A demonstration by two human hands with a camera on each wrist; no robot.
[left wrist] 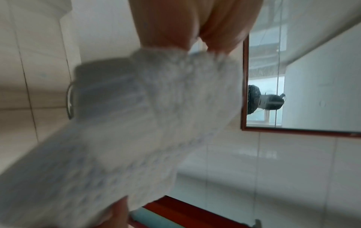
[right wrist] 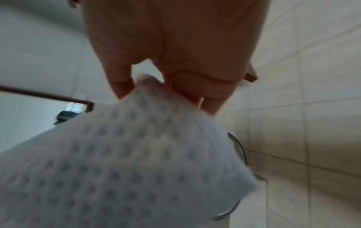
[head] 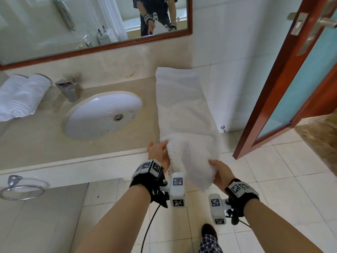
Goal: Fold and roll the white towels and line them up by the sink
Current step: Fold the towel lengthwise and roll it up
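Note:
A long white waffle-textured towel (head: 182, 106) lies folded lengthwise on the counter to the right of the sink (head: 104, 114), reaching from the back wall to the front edge. Its near end is lifted off the counter. My left hand (head: 160, 152) grips that end's left side, and my right hand (head: 220, 174) grips its right side lower down. In the left wrist view the fingers (left wrist: 175, 38) pinch the bunched towel (left wrist: 136, 123). In the right wrist view my thumb and fingers (right wrist: 195, 86) pinch the towel's corner (right wrist: 136, 154). Several rolled white towels (head: 20, 95) lie left of the faucet.
A chrome faucet (head: 68, 88) stands behind the sink, under a wood-framed mirror (head: 91, 30). An open wooden door (head: 291, 79) with blue glass stands at the right. A chrome towel ring (head: 21, 189) hangs below the counter's front edge. Tiled floor lies underfoot.

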